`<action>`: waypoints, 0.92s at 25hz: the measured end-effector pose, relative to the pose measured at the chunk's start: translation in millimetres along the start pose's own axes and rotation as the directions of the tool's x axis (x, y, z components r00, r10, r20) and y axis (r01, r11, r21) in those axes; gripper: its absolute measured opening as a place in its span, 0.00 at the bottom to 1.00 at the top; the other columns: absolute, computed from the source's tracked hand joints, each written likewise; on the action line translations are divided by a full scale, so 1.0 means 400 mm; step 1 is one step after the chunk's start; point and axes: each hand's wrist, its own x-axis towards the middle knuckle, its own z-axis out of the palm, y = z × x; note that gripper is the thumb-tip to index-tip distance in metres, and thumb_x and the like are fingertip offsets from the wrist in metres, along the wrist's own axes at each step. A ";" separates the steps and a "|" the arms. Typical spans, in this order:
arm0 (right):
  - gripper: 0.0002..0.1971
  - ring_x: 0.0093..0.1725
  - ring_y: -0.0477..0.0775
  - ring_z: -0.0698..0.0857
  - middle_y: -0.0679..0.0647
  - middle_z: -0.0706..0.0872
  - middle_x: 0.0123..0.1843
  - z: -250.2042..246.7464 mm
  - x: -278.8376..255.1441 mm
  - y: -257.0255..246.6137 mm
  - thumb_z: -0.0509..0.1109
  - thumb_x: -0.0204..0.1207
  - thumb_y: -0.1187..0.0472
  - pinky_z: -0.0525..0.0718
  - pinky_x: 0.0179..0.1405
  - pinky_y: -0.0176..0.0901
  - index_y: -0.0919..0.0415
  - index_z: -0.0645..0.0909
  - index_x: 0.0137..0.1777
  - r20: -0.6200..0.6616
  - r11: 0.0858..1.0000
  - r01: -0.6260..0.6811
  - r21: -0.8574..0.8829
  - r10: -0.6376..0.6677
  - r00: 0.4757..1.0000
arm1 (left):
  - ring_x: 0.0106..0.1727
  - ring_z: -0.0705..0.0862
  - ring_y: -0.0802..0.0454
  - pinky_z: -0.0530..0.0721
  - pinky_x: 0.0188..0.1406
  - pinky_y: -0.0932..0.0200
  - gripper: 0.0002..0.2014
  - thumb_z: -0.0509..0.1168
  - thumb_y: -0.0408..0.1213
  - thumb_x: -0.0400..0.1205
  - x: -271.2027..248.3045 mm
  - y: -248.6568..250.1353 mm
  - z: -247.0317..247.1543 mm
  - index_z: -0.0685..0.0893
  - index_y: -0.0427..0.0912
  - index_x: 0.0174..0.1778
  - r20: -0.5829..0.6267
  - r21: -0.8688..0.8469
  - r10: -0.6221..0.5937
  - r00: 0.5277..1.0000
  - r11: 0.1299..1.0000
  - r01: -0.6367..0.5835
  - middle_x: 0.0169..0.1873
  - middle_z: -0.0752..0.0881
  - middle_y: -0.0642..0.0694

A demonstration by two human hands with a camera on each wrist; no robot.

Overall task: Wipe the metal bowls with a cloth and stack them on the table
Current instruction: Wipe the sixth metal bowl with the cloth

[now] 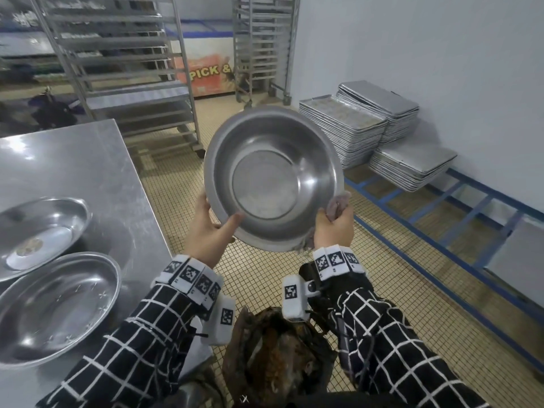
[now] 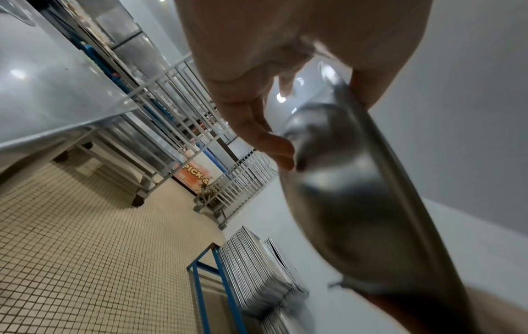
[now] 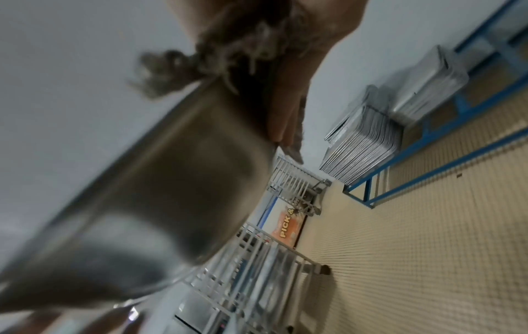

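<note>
3 metal bowls in view, 1 in hand and 2 on the table.

item 1: bowl (image 1: 273, 179), held up over the tiled floor, just right of the table (image 1: 97, 160), tilted so its inside faces the person. likely raised this way so the wiped surface can be checked or the outside reached.

item 2: left hand (image 1: 210, 228), gripping the bowl's lower left rim, thumb curled over the rim into the inside, fingers (image 2: 274, 144) behind on the outer wall. it appears to serve as the steadying hold.

item 3: right hand (image 1: 334, 226), at the lower right rim, pinching the cloth (image 1: 338, 203) against the bowl, thumb on the near side, fingers (image 3: 285, 113) flat along the outer wall. cloth sits bunched between palm and metal, some showing above and below the hand, so the wipe seems aimed at rim and outside.

items 4 and 5: far bowl (image 1: 38, 234) and near bowl (image 1: 56, 307), side by side on the table, rims touching or nearly so, not nested. whether either is wiped cannot be told.

judgement: wiping step on item 1; stacking not yet begun.

also present: wheeled racks (image 1: 123, 63) beyond the table, stacked baking trays (image 1: 365, 131) on a blue frame (image 1: 441, 219) by the wall.
</note>
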 end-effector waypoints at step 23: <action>0.29 0.83 0.59 0.54 0.50 0.59 0.84 0.049 -0.090 0.082 0.37 0.83 0.41 0.51 0.81 0.64 0.46 0.55 0.82 0.932 0.205 0.923 -0.326 -0.093 0.350 | 0.37 0.84 0.63 0.78 0.37 0.65 0.04 0.61 0.39 0.84 0.027 0.035 -0.044 0.80 0.53 0.47 -0.050 0.009 -0.086 0.995 0.996 0.086 0.39 0.86 0.53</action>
